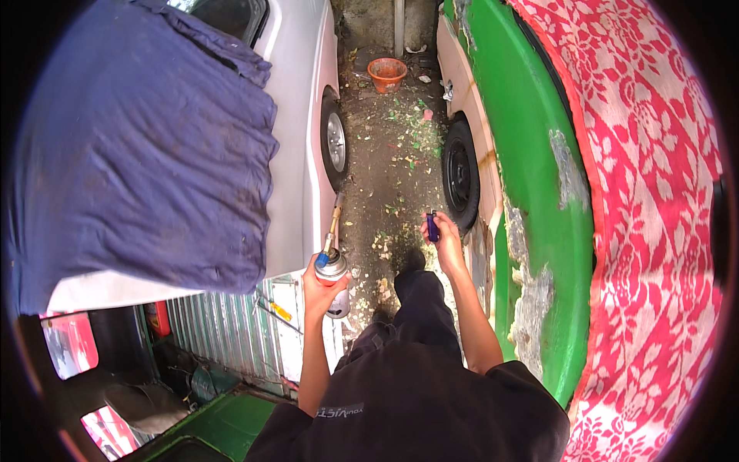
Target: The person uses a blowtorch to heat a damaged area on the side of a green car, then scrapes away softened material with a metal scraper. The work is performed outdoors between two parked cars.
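My left hand (322, 286) grips a gas canister (336, 306) fitted with a blow torch (334, 227), which has a blue knob and a brass tube pointing forward. My right hand (444, 245) holds a dark purple lighter (433, 226) upright, a short way to the right of the torch. The torch nozzle is near the wheel of a white car (297, 169); the lighter is near the dark wheel (459, 171) of a green vehicle (543, 108) with peeled paint.
A narrow dirty passage (392, 138) runs between the vehicles, with an orange pot (386, 71) at its far end. A blue cloth (138, 154) and a red floral cloth (647, 231) drape them. Corrugated metal (215, 335) and an orange-yellow tool (280, 311) lie at lower left.
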A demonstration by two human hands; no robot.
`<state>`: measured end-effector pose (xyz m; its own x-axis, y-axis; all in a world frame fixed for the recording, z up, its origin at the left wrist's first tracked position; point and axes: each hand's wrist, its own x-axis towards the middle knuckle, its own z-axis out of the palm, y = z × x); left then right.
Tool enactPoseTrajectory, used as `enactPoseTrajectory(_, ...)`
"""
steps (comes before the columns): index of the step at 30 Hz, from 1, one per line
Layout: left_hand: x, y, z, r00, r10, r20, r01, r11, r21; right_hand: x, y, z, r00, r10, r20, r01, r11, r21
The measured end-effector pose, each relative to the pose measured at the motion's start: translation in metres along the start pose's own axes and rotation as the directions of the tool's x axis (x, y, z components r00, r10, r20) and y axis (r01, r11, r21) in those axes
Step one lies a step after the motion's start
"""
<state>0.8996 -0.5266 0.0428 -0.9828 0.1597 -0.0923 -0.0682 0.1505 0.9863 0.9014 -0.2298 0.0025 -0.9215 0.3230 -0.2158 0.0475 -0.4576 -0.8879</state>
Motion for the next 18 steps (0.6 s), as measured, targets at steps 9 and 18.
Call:
enactPoseTrajectory(9,-0.16,-0.048,-0.05,0.971,-0.036,-0.236,-0.002,0.987,-0.158,-0.112,0.044,0.012,0.981,0.132,0.142,-0.085,0.95,-0.299)
enactPoseTrajectory(18,-0.296,-0.057,-0.065,0.824,-0.118,-0.553,0.009,0.98,-0.196,-0.183,0.115,0.037,0.891,0.287,0.352,-0.145,0.914,-0.379)
